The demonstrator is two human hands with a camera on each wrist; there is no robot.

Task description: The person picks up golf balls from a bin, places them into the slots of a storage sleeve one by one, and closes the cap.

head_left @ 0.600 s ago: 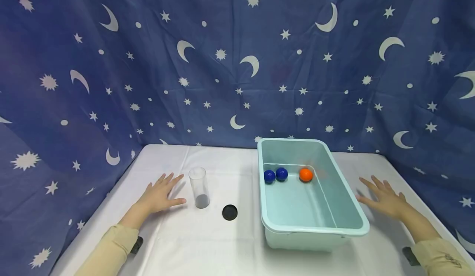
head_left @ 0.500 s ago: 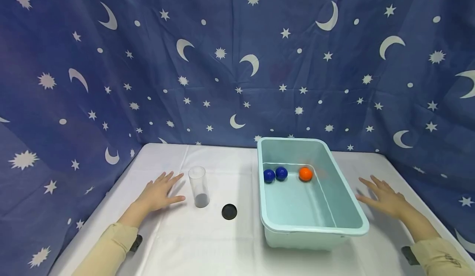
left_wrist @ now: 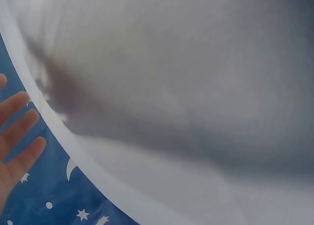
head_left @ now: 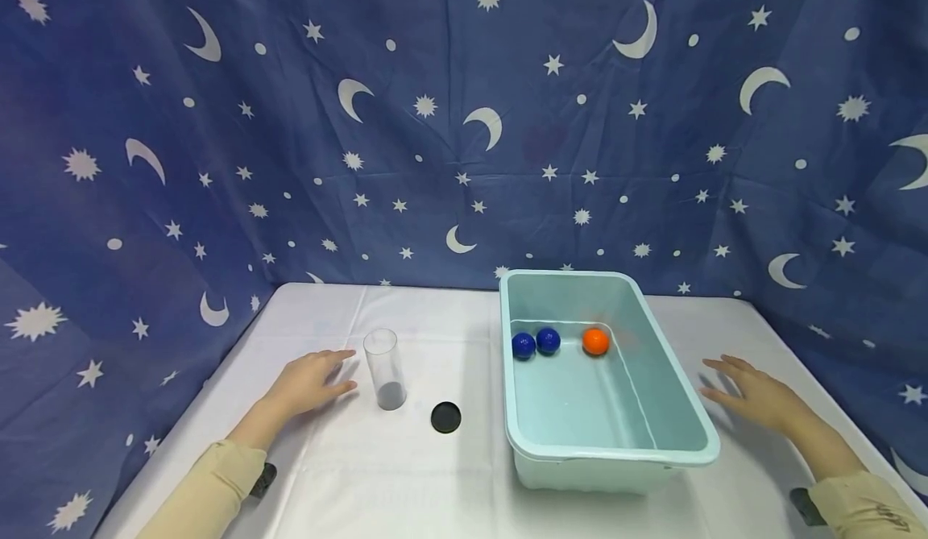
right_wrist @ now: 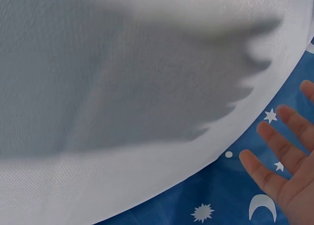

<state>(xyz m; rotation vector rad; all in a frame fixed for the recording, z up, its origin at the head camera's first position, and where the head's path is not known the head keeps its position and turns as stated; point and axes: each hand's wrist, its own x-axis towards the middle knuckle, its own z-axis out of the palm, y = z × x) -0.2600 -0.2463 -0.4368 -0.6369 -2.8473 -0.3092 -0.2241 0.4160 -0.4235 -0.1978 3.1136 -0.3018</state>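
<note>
My left hand (head_left: 308, 382) hovers over the white table just left of a clear upright cylinder (head_left: 380, 358), apart from it and holding nothing. In the left wrist view the fingers of this hand (left_wrist: 19, 156) are spread and extended. To the right of the cylinder lies a flat black disc (head_left: 445, 417). My right hand (head_left: 757, 398) is beside the right wall of a pale blue-green bin (head_left: 692, 398), its grasp bare. Two blue balls (head_left: 548, 341) and an orange ball (head_left: 596, 342) lie inside the bin. The right wrist view shows the right hand's fingers (right_wrist: 267, 173) straight and apart.
A white cloth (head_left: 391, 483) covers the table. Dark blue fabric with moons and stars (head_left: 435, 144) hangs behind the table and along both sides. A small dark device (head_left: 264, 481) sits at the left wrist, another (head_left: 807, 507) at the right.
Both hands have turned a little, their fingers now closer together as seen from the head. The head view has shifted slightly. The cylinder, disc, bin and balls stay in place.
</note>
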